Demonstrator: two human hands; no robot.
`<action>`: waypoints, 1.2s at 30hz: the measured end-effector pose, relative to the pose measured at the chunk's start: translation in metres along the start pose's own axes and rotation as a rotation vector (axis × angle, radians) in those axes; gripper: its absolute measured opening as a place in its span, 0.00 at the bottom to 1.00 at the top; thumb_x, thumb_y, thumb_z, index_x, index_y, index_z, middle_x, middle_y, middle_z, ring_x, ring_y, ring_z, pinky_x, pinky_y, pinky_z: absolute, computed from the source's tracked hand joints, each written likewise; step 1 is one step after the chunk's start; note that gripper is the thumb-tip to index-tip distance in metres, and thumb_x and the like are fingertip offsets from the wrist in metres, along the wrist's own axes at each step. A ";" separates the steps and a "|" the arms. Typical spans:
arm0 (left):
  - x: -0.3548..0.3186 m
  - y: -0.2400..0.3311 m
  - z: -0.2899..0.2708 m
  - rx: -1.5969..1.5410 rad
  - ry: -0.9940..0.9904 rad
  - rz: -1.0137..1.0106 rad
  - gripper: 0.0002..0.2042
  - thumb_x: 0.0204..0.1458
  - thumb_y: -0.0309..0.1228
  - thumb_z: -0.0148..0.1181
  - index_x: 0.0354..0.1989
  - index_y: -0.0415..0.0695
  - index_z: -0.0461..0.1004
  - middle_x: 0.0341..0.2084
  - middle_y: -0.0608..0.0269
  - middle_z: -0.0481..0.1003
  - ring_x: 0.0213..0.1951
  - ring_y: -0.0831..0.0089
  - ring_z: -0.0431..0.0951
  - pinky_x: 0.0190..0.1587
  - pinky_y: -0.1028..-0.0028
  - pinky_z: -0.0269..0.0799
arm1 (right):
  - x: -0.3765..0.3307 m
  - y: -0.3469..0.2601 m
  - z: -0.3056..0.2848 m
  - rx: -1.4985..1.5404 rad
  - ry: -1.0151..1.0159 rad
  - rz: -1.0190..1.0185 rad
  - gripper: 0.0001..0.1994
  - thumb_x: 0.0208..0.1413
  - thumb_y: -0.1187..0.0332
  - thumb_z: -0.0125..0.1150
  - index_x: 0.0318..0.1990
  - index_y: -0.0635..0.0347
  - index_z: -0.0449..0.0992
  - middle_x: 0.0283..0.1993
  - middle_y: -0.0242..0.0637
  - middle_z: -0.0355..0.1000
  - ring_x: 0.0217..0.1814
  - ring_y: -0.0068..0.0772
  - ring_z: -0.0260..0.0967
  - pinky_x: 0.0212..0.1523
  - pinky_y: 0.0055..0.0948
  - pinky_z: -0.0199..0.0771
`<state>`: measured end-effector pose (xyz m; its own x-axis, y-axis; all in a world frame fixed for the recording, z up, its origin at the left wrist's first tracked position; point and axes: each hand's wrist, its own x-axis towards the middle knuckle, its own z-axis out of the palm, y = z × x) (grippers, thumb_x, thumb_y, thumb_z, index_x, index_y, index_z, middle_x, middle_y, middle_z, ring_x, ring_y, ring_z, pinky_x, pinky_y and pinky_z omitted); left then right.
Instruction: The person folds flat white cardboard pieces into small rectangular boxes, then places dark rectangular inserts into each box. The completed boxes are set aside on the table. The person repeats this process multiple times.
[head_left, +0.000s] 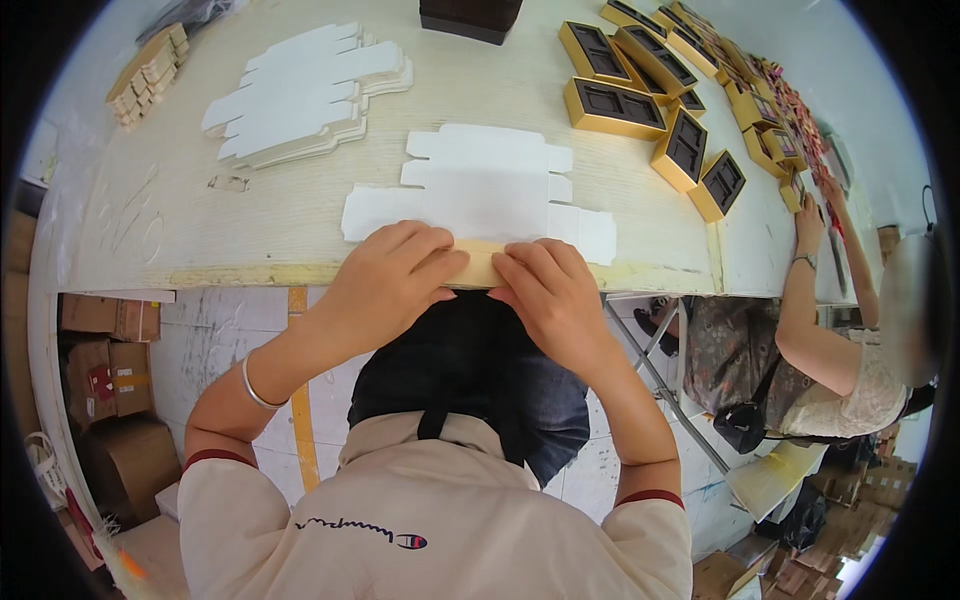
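Note:
A flat white carton blank (480,190) with cut flaps lies in front of me at the table's near edge. Along its near side runs a gold-tan strip (478,264), which looks like a panel of the blank folded up. My left hand (400,265) is closed on the left part of this strip, thumb and fingers pinching it. On the right part, my right hand (545,280) pinches the strip the same way, a short gap from the left hand. The fingertips hide the strip's ends.
A stack of white blanks (300,95) lies at the far left, beside a bundle of tan folded pieces (150,75). Several gold boxes with dark inserts (615,105) stand at the right. A dark box (470,20) is at the back. Another person's arm (810,300) reaches over the table at the far right.

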<state>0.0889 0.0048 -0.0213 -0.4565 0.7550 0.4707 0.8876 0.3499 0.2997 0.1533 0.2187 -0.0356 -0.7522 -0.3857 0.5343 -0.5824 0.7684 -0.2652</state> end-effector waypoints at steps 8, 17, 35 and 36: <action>0.005 0.003 -0.007 -0.132 -0.065 -0.112 0.07 0.44 0.27 0.65 0.31 0.41 0.77 0.29 0.64 0.71 0.34 0.63 0.71 0.38 0.65 0.67 | 0.009 -0.002 -0.008 -0.019 -0.041 -0.033 0.09 0.44 0.72 0.63 0.33 0.63 0.71 0.31 0.39 0.63 0.34 0.40 0.64 0.35 0.35 0.67; 0.032 -0.024 -0.012 0.036 -0.158 -0.152 0.09 0.48 0.31 0.62 0.35 0.42 0.74 0.30 0.61 0.69 0.31 0.61 0.69 0.37 0.66 0.65 | 0.044 0.016 -0.010 0.184 -0.299 0.270 0.06 0.54 0.75 0.57 0.38 0.64 0.72 0.20 0.39 0.67 0.22 0.39 0.66 0.27 0.34 0.67; 0.056 -0.036 -0.036 -0.371 -0.452 -0.536 0.25 0.49 0.19 0.48 0.58 0.46 0.59 0.35 0.56 0.73 0.36 0.60 0.74 0.42 0.66 0.68 | -0.027 0.005 -0.026 0.002 -0.060 -0.015 0.21 0.44 0.72 0.65 0.50 0.62 0.74 0.54 0.46 0.68 0.56 0.49 0.65 0.55 0.40 0.66; 0.058 -0.042 -0.033 -0.388 -0.449 -0.499 0.25 0.49 0.19 0.49 0.58 0.47 0.59 0.34 0.57 0.72 0.33 0.63 0.73 0.40 0.67 0.68 | -0.032 0.003 -0.020 -0.033 -0.049 -0.063 0.19 0.44 0.73 0.65 0.47 0.61 0.75 0.52 0.45 0.69 0.54 0.48 0.67 0.53 0.39 0.68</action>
<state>0.0231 0.0155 0.0207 -0.6545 0.7404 -0.1531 0.4605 0.5510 0.6960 0.1814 0.2432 -0.0373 -0.7288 -0.4582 0.5089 -0.6195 0.7578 -0.2049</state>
